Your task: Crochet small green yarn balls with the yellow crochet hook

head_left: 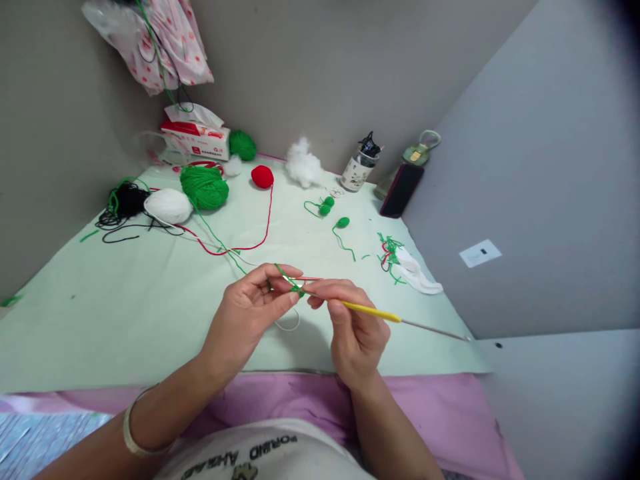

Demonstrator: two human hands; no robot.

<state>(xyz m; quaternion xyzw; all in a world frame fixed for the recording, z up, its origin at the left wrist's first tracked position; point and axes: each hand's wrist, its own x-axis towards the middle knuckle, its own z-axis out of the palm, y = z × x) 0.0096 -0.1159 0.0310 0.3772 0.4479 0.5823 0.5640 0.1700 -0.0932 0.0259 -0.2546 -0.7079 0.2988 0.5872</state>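
Between thumb and fingers, my left hand [250, 310] pinches a small piece of green crochet work [299, 291], with green yarn running over the index finger. My right hand [357, 333] grips a crochet hook [373, 311] by its yellow handle; the near tip meets the green piece, and the other metal end points right. A thin red strand lies across the fingertips. From the left hand the green yarn leads back toward a green yarn ball [204, 187]. A white strand [289, 329] loops below the piece.
Behind my hands lie a white yarn ball [169, 206], black yarn [131, 200], a red ball [263, 177], stuffing [304, 163] and small green crocheted balls [343, 223]. A tissue box [196, 141], jar [359, 170], phone [401, 191] and bottle [419, 152] stand near the walls. Scraps [393, 257] lie right.
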